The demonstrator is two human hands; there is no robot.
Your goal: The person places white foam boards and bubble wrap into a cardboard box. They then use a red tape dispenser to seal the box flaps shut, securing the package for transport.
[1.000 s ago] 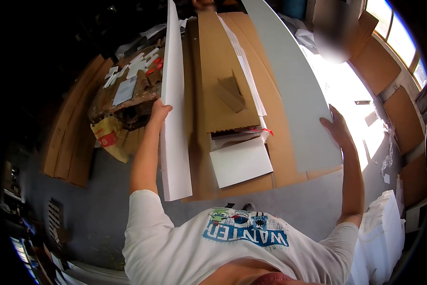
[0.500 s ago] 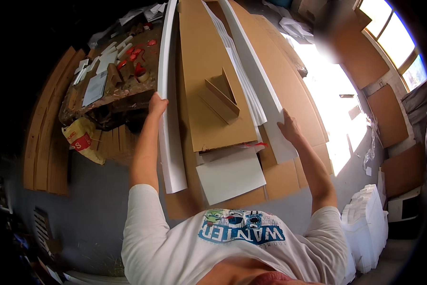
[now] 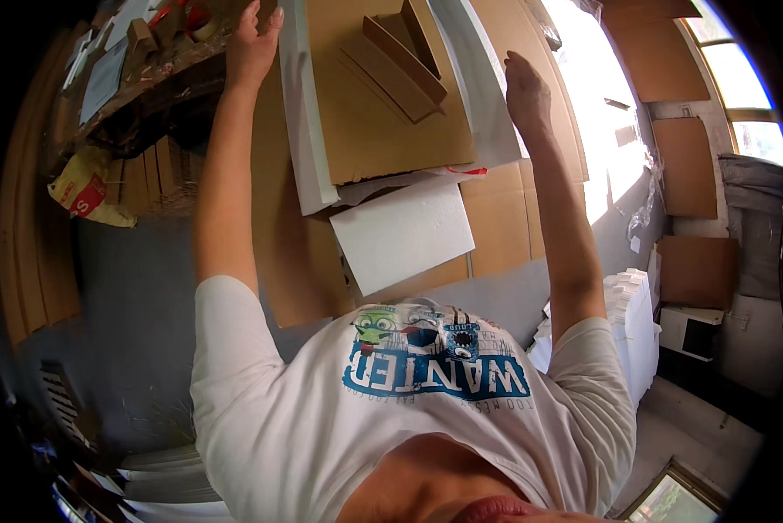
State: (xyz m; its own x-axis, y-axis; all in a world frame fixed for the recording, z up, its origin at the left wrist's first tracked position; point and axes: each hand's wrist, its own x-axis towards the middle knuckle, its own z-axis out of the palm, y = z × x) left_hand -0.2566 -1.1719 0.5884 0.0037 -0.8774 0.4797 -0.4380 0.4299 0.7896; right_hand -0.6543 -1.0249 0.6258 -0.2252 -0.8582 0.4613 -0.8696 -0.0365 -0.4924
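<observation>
My left hand [image 3: 254, 50] is raised beside the left long white strip [image 3: 307, 157], thumb and fingers apart, holding nothing. On the other side my right hand [image 3: 528, 94] is by the outer edge of the right long white strip [image 3: 487, 109]. Its fingers look loosely bent, with nothing visible in them. Between the strips lies a brown cardboard panel [image 3: 365, 135]. An angled, folded cardboard piece [image 3: 406, 74] rests on top of it. A white rectangular sheet [image 3: 404, 237] sticks out from under the panel's near end, beside a bit of red tape [image 3: 467, 172].
Large cardboard sheets [image 3: 505, 213] lie beneath everything. At left stands a cluttered worktable [image 3: 160, 91], with a yellow-and-red bag [image 3: 91, 185] below it. Tall cardboard lengths [image 3: 25, 227] stand at far left. White foam pieces [image 3: 627, 322] are stacked near my right elbow.
Both hands have let go of the white strips. The strips now lie lower, along the panel's two sides. My view has shifted, so the panel appears higher in the picture.
</observation>
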